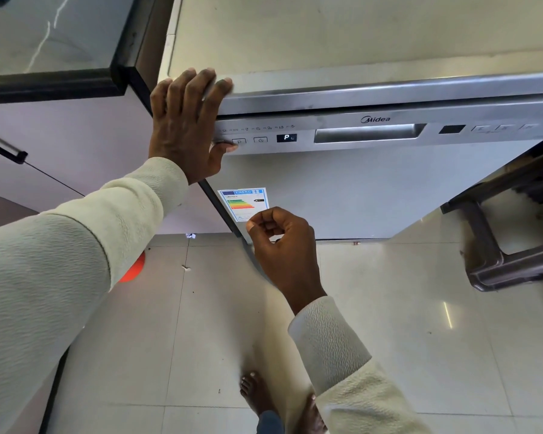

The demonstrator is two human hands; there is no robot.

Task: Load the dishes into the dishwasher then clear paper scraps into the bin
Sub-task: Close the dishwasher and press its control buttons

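Note:
A silver dishwasher [373, 189] stands in front of me with its door closed and its small display lit. My left hand [185, 123] lies flat over the dishwasher's top left corner, fingers spread on the top edge and thumb pressed on a button at the left end of the control panel [264, 136]. My right hand [279, 242] hovers lower, in front of the door near the energy label [243, 202], fingers curled loosely with nothing visible in them. Small white paper scraps [187, 267] lie on the tiled floor. No dishes or bin are in view.
A pale cabinet [76, 151] with a dark-edged counter stands on the left. A dark plastic stool [514, 239] is at the right beside the dishwasher. An orange object [135, 267] peeks out behind my left sleeve. My bare feet [257, 393] stand on the tiles.

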